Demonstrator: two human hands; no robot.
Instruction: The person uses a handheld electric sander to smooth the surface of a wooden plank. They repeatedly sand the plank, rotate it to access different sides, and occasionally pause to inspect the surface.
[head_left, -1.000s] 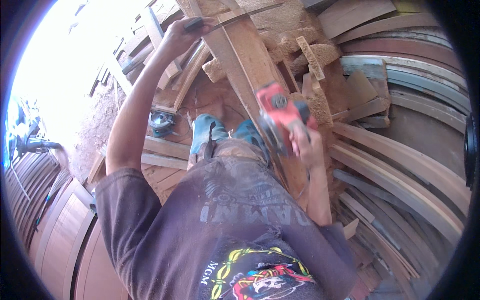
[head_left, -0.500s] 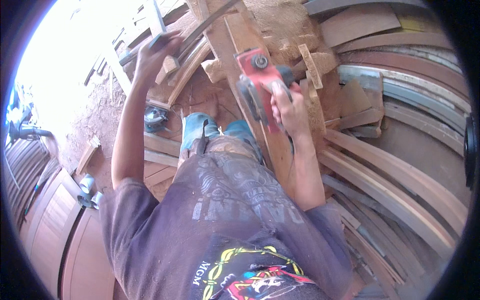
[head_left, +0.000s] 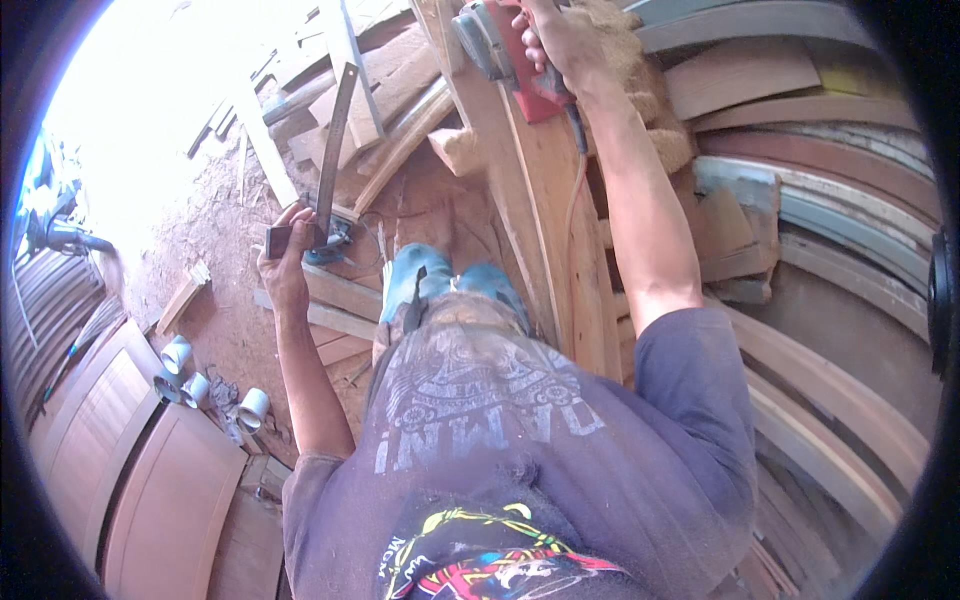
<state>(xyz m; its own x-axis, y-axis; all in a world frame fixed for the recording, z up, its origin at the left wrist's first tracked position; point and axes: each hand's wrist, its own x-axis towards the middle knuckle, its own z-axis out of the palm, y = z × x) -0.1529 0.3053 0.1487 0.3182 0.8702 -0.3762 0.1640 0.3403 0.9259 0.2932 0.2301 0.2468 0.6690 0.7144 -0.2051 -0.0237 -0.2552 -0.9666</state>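
A red electric planer (head_left: pixel 533 95) sits over the far end of a long wooden board (head_left: pixel 548 215), and my right hand (head_left: pixel 568 50) is closed round its handle. The upper part of the planer runs out of the picture. Its cord (head_left: pixel 574 205) trails back along the board. On the left, away from the board, my left hand (head_left: pixel 288 262) grips the stock of a try square (head_left: pixel 337 135). The square's long metal blade points up and away from me.
A power tool (head_left: pixel 338 240), partly hidden, lies on the ground beyond my left hand. White cylindrical pieces (head_left: pixel 255 408) and wooden panels (head_left: pixel 180 495) are at the lower left. Stacked planks (head_left: pixel 820 400) line the right side. A wood block (head_left: pixel 455 152) juts out beside the board.
My right hand has moved the planer farther away along the board. My left hand has come back toward me and down, bringing the try square's blade upright and clear of the board.
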